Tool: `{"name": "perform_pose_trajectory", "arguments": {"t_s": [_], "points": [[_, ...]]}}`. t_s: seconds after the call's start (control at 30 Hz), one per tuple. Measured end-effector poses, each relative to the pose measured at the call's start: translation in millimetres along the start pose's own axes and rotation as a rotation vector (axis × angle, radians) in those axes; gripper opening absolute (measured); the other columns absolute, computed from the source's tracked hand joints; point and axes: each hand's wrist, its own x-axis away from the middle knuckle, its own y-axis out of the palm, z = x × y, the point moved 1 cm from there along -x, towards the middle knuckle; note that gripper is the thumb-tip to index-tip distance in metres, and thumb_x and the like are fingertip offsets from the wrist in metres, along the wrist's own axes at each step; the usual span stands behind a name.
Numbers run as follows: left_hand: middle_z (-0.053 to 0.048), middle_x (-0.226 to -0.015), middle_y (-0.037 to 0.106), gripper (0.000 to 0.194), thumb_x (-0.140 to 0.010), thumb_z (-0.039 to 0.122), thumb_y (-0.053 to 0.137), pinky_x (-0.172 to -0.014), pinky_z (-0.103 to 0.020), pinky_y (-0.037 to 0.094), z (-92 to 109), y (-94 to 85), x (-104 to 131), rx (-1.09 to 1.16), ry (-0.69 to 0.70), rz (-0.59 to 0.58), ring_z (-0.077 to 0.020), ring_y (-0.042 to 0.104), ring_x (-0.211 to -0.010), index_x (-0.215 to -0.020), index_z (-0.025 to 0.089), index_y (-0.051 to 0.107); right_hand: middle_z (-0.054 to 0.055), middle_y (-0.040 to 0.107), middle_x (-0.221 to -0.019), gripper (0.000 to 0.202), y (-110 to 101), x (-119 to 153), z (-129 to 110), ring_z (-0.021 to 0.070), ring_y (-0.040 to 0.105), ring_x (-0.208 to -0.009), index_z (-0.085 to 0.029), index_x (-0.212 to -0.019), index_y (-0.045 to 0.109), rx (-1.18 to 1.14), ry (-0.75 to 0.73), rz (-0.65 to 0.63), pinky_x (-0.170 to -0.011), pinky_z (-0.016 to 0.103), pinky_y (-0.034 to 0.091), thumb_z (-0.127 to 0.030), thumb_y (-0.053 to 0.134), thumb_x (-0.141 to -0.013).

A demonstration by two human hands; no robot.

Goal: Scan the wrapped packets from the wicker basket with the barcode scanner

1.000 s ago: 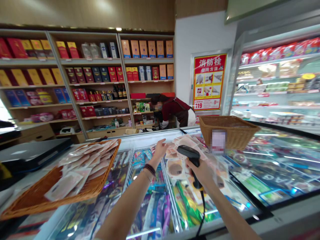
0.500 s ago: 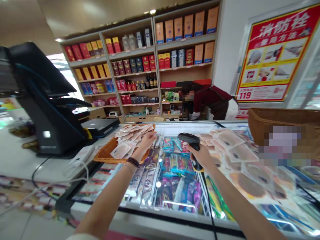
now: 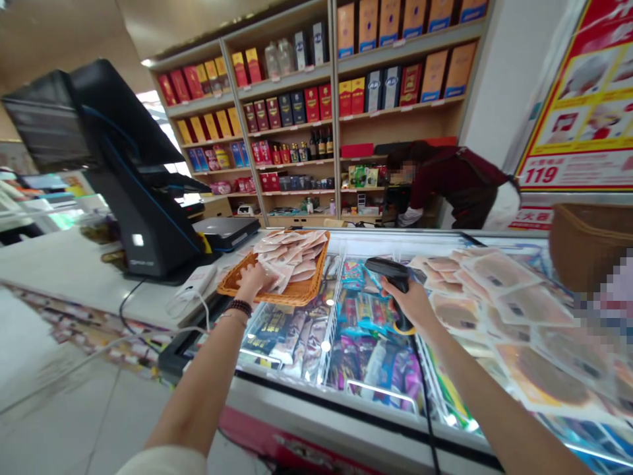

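Orange-brown wicker forms the shallow rectangular basket (image 3: 305,292) beneath the left hand (image 3: 250,282), whose fingers reach over its near left part. Pale flat packets in clear wrap (image 3: 291,254) begin just right of these fingertips and heap up toward the basket's far right corner, so most of them lie to the right of the fingers and beyond. As a heap they slant away along that same line; the long axis of the packet nearest the fingertips is hard to make out, being partly hidden. The left fingers curl downward against or close over that packet; whether they pinch it I cannot tell.

Well to the right of the left fingers, the right hand (image 3: 413,300) has its fingers wrapped round the handle of a black plastic pistol-shaped scanner (image 3: 388,267), the head pointing leftward from them and a cable hanging below. Farther right of the right fingers, a loose spread of large flat clear-wrapped packets (image 3: 537,305) overlaps on a glass-topped freezer (image 3: 316,417). The left hand is nearer to the basket's packets, the right hand to this spread.
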Motion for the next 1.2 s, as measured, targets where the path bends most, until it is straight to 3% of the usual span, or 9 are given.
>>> {"name": "perform_pose_trajectory", "arguments": {"t_s": [0.1,0.2,0.3,0.43,0.63,0.77,0.93,1.07,1.2], "points": [[-0.036,-0.143,0.054,0.063,-0.070,0.044,0.084,-0.103,-0.071,0.043,1.0,-5.6,6.4,-0.350,-0.024,-0.033,-0.0561,0.044,-0.140,-0.118,0.009,0.061,0.002,0.069,-0.061,0.037,-2.4,0.5,0.7,0.0161,0.055,-0.038,-0.022,-0.072,0.062,-0.037,0.009,0.015,-0.036,0.029,0.042,-0.054,0.081,-0.067],[-0.032,-0.139,0.058,0.059,-0.079,0.038,0.077,-0.104,-0.057,0.048,4.6,-14.9,10.8,-0.474,0.115,-0.015,-0.0482,0.052,-0.135,-0.127,0.008,0.057,0.002,0.069,-0.061,0.035,-3.5,0.7,-0.8,0.0163,0.055,-0.039,-0.023,-0.072,0.064,-0.074,0.015,0.018,-0.036,0.029,0.043,-0.052,0.082,-0.066],[-0.027,-0.135,0.062,0.050,-0.080,0.024,0.072,-0.110,-0.051,0.046,12.9,-24.8,14.0,-0.477,0.319,0.011,-0.0408,0.058,-0.130,-0.127,0.011,0.059,0.002,0.069,-0.063,0.031,-4.3,0.1,-2.4,0.0157,0.055,-0.039,-0.022,-0.073,0.065,-0.075,0.038,0.030,-0.037,0.030,0.043,-0.048,0.081,-0.066],[-0.022,-0.140,0.060,0.047,-0.078,0.009,0.062,-0.111,-0.047,0.046,34.9,-33.0,20.7,-0.367,0.482,0.086,-0.0356,0.059,-0.127,-0.124,0.014,0.065,0.004,0.071,-0.066,0.029,-6.7,0.0,-2.5,0.0155,0.055,-0.040,-0.022,-0.072,0.064,-0.052,0.047,0.050,-0.039,0.030,0.044,-0.047,0.077,-0.068],[-0.013,-0.099,0.074,0.014,-0.088,0.022,0.064,-0.089,-0.035,0.050,74.5,-26.7,29.5,-0.274,0.474,0.047,-0.0311,0.069,-0.103,-0.100,0.019,0.068,0.002,0.069,-0.063,0.031,-11.8,3.3,-1.3,0.0146,0.053,-0.039,-0.022,-0.074,0.062,-0.056,0.045,0.067,-0.041,0.030,0.044,-0.050,0.076,-0.069],[-0.006,-0.082,0.070,0.017,-0.088,0.034,0.069,-0.076,-0.031,0.046,93.6,-9.8,27.1,0.019,0.408,0.143,-0.0264,0.067,-0.084,-0.097,0.020,0.065,0.001,0.068,-0.061,0.032,-13.2,3.9,-0.9,0.0144,0.052,-0.038,-0.023,-0.074,0.061,-0.107,0.031,0.076,-0.038,0.030,0.041,-0.050,0.077,-0.068],[-0.001,-0.074,0.061,0.017,-0.088,0.034,0.068,-0.069,-0.027,0.043,123.8,31.9,27.9,0.546,0.326,0.205,-0.0187,0.056,-0.071,-0.082,0.019,0.061,0.001,0.067,-0.059,0.032,-14.3,4.1,-0.1,0.0145,0.054,-0.037,-0.023,-0.070,0.060,-0.111,0.025,0.085,-0.038,0.029,0.041,-0.050,0.077,-0.067],[0.000,-0.071,0.060,0.025,-0.087,0.041,0.070,-0.065,-0.025,0.043,157.9,70.7,40.6,0.835,0.299,0.144,-0.0165,0.055,-0.070,-0.078,0.018,0.063,0.002,0.068,-0.058,0.035,-17.5,3.8,-0.4,0.0147,0.054,-0.036,-0.022,-0.071,0.062,-0.095,0.022,0.111,-0.039,0.029,0.041,-0.054,0.076,-0.066],[-0.001,-0.070,0.062,0.036,-0.087,0.051,0.069,-0.062,-0.022,0.045,188.2,104.2,59.3,1.065,0.244,-0.007,-0.0145,0.057,-0.068,-0.077,0.017,0.064,0.001,0.065,-0.052,0.042,-23.0,4.3,-5.4,0.0168,0.056,-0.037,-0.023,-0.069,0.062,-0.114,-0.025,0.170,-0.040,0.030,0.043,-0.061,0.078,-0.062]]}}
